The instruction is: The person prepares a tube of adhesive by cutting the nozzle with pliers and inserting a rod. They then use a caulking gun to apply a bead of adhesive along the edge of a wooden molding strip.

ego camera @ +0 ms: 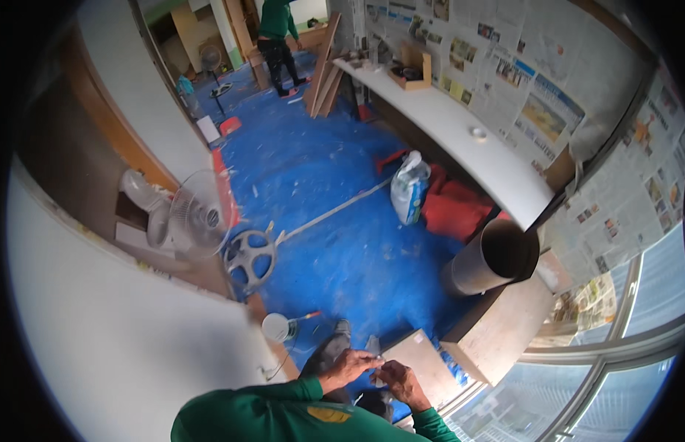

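My left hand [352, 367] and my right hand [400, 382] meet in front of my body at the bottom middle. Their fingertips pinch a small pale object [379, 359], too small and too covered to identify. Something whitish also shows under the right fingers. Beyond and below the hands lies a flat wooden board or box [422, 362] on the floor. A white bucket [276, 327], with a tool with a red-and-yellow handle [308, 316] at its side, stands to the left of my leg.
Blue sheeting [331, 237] covers the floor, crossed by a pale strip [334, 210]. A standing fan [204, 215] is left. Right are a large tube [464, 271], a wooden box [502, 326], a filled plastic bag [410, 188] and a white shelf [458, 121]. A co-worker [276, 44] stands by leaning boards [323, 72].
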Demonstrator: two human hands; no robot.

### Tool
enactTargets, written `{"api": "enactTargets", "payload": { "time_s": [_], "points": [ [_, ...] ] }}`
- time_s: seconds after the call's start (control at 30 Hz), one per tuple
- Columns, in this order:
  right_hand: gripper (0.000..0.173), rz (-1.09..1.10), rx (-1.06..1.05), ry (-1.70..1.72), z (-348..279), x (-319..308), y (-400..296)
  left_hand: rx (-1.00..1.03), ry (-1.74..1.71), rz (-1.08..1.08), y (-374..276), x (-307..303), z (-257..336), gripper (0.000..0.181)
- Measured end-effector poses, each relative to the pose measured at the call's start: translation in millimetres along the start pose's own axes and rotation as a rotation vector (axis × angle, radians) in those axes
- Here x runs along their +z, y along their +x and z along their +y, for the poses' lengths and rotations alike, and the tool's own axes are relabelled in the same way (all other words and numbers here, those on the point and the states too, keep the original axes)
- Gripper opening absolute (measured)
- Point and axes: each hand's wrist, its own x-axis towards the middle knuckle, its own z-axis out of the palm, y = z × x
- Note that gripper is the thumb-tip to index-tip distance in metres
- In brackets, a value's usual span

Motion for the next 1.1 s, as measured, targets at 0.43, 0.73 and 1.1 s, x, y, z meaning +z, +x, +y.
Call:
{"api": "enactTargets", "payload": {
  "time_s": [0.43, 0.73, 1.1],
  "points": [
    [0.037, 0.058, 0.285, 0.313, -136, -78, 310, 0.058, -0.691, -0.114, 196, -231, 139, 0.023],
    [0.049, -0.004, 0.117, 0.302, -135, -119, 491, 0.999, 0.286, 0.189, 289, -364, 226, 0.037],
    [0.028, 0.077, 0.253, 0.166, -127, -219, 797, 0.012, -0.388, 0.357, 454, -607, 256, 0.045]
  ]
}}
